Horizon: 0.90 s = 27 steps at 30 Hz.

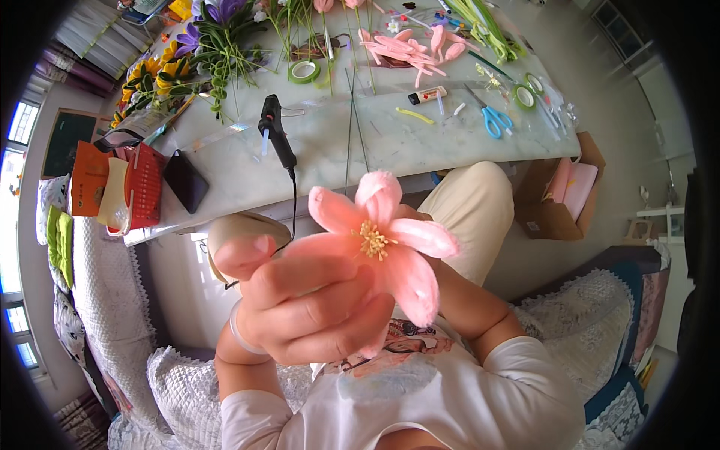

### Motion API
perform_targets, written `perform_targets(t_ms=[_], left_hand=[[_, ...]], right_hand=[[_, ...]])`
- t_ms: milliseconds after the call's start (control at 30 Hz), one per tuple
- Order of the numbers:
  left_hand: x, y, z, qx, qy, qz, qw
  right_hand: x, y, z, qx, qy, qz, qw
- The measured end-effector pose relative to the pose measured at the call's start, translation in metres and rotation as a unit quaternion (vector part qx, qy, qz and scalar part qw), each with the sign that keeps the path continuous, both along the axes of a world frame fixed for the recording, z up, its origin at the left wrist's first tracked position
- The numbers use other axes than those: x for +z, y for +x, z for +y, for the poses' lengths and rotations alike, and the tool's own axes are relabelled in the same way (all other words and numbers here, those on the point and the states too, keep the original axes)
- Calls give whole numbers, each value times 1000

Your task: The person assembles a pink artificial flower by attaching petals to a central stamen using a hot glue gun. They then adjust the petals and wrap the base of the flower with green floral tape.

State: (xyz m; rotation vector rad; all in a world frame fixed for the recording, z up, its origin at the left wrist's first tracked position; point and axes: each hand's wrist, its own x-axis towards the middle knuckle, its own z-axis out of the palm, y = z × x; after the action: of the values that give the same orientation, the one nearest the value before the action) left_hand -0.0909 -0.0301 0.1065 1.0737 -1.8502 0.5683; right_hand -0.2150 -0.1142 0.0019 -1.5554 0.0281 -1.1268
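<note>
A pink chenille-stem flower (413, 278) with cream-yellow stamens (373, 239) is held up before my chest, its face towards me. My left hand (315, 309) has its fingers curled over the flower's lower left petals, and the thumb is raised apart from them. Behind the bloom is my right hand (413, 214), with only a small part showing above a right petal. Its grip and the flower's stem are hidden by the petals. Beyond my hands, a black hot glue gun (275, 132) lies on the marble-look table (315, 149), a glue stick projecting from its back.
Blue-handled scissors (495, 121), green floral tape (304, 71), loose pink petals (402, 50) and thin green stem wires (350, 129) lie on the table. Purple and yellow chenille flowers (171, 70) stand far left, near a red basket (143, 185) and a dark tablet-like device (185, 181). A cardboard box (548, 216) is at right.
</note>
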Motion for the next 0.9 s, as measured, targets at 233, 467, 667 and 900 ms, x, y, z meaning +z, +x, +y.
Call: perform_targets(t_ms=[233, 467, 667, 900], left_hand=[[6, 2, 18, 14, 80, 6, 997], [-4, -2, 22, 73, 40, -15, 996], [-2, 4, 20, 38, 9, 117, 992], [-9, 28, 32, -71, 49, 273, 958]], right_hand=[[2, 4, -2, 50, 98, 16, 994], [5, 3, 10, 78, 154, 8, 985], [9, -13, 1, 3, 12, 32, 999], [13, -18, 0, -14, -104, 33, 994]])
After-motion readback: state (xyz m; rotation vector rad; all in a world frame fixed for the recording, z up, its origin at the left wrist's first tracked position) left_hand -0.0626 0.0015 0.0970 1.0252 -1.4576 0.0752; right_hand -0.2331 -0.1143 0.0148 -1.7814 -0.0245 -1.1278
